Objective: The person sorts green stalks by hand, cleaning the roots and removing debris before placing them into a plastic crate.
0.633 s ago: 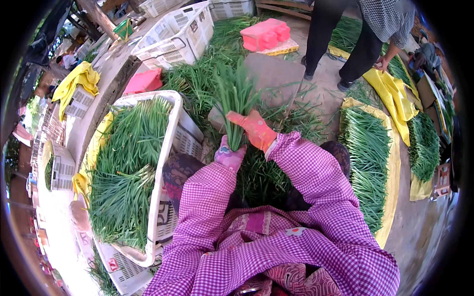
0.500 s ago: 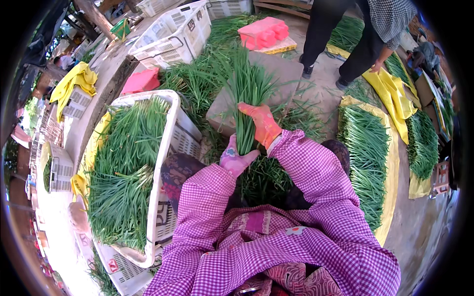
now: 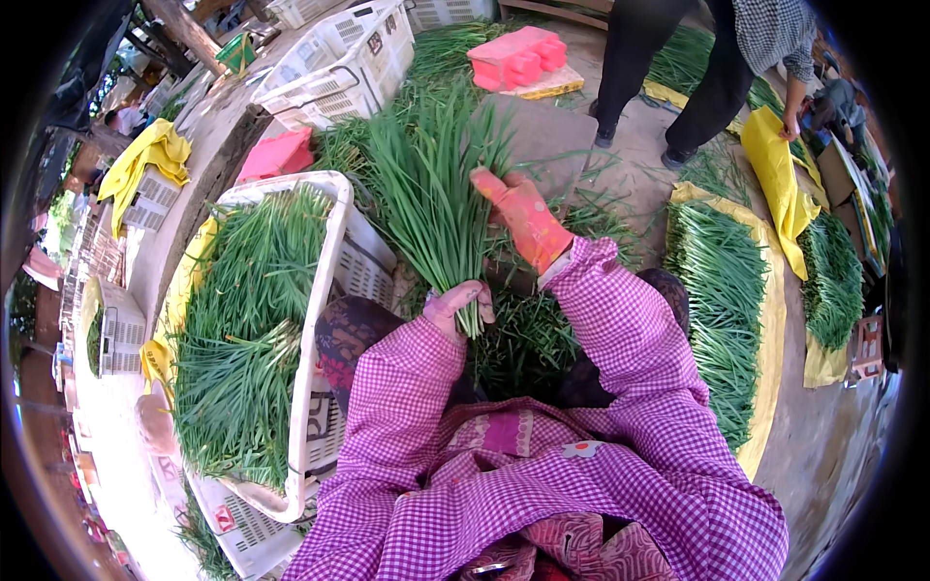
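A bunch of long green garlic chives (image 3: 431,198) stands up in front of me, leaning left, its leaves fanned out at the top. My left hand (image 3: 460,304), in a pale pink glove, is closed around the lower stems, whose cut ends stick out below it. My right hand (image 3: 528,221), in an orange-pink patterned glove, is beside the right edge of the bunch with its fingers stretched toward the leaves. Whether its fingertips touch them I cannot tell. Behind the bunch lies a grey slab (image 3: 547,136). Loose chives (image 3: 528,339) are heaped between my knees.
On my left stands a white crate (image 3: 341,208) full of chives. Another white crate (image 3: 373,63) sits at the far left. Pink foam blocks (image 3: 518,56) rest beyond the slab. Laid-out chives (image 3: 712,290) cover a yellow sheet on the right. A person (image 3: 668,68) there holds a yellow sack (image 3: 770,179).
The bunch has tipped left and its leaves have spread. My right hand has come off the stems and moved slightly right. The other person has lifted the yellow sack.
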Available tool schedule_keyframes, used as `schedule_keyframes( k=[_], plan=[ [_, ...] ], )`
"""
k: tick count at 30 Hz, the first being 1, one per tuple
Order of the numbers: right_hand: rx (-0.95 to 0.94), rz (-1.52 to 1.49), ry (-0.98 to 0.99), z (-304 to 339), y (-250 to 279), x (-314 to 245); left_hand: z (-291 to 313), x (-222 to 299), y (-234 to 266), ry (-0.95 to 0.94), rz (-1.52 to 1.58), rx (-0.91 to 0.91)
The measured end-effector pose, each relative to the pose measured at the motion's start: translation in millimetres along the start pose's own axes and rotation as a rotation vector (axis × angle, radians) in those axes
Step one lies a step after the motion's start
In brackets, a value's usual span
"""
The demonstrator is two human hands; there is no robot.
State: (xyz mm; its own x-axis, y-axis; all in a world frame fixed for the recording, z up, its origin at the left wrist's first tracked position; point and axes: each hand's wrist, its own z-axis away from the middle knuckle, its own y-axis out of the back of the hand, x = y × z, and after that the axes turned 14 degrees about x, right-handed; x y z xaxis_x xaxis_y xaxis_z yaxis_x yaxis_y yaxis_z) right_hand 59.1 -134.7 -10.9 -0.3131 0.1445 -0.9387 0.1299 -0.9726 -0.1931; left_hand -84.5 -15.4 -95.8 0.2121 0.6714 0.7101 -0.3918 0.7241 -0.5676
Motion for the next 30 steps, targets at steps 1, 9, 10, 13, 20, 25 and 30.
schedule_keyframes(
  k=[1,9,10,13,20,25,30],
  plan=[
    [0.035,-0.042,0.078,-5,7,-5,2,5,-5,0.005,0.044,0.033],
    [-0.161,0.325,0.268,14,11,-9,-1,12,1,0.004,0.231,-0.008],
    [-0.225,0.548,0.397,23,7,-9,-2,10,5,0.003,0.223,-0.017],
    [-0.334,0.971,0.654,31,1,2,-6,8,11,0.048,0.23,-0.161],
    [0.148,0.169,0.361,-14,33,-26,4,19,0,-0.005,0.225,-0.154],
    [0.329,0.107,0.695,-39,69,-35,4,16,-5,-0.026,0.099,-0.097],
    [0.088,0.746,1.225,-23,46,-20,0,12,-4,0.007,0.03,-0.148]
  ],
)
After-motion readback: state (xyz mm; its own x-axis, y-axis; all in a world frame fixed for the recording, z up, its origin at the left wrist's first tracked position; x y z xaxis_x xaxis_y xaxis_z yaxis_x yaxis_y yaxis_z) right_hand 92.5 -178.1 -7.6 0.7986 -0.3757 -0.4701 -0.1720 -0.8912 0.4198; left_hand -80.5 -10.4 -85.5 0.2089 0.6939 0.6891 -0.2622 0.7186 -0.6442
